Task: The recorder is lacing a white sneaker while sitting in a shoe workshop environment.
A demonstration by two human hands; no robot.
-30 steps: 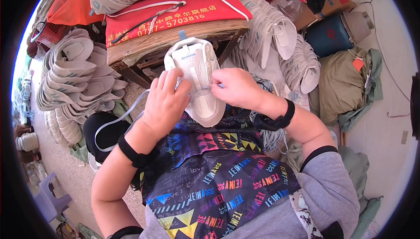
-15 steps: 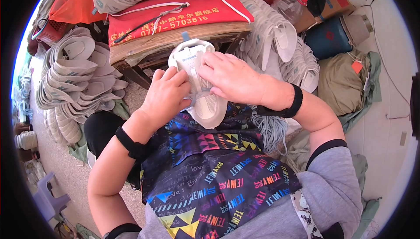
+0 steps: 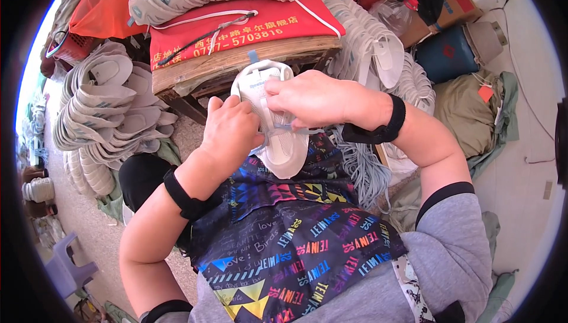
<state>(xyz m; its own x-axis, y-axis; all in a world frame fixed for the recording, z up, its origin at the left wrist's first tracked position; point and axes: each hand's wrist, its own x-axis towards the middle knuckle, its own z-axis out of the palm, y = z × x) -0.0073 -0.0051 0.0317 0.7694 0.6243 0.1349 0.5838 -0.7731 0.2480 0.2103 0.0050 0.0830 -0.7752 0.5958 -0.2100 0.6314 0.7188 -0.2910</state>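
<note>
Hands on shoe upper, hemmed in

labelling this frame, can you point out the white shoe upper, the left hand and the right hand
white shoe upper (image 3: pixel 288 158): head view, on its bare lower end.
left hand (image 3: pixel 232 132): head view, on the back of the hand.
right hand (image 3: pixel 319 99): head view, on the back of the hand.

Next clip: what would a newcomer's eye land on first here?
At centre, both hands work a white shoe upper resting on a patterned apron: the left hand grips its side, the right hand pinches a pale lace across it. Behind stands a wooden stool under a red cloth, and fanned stacks of pale uppers fill the left.
</note>
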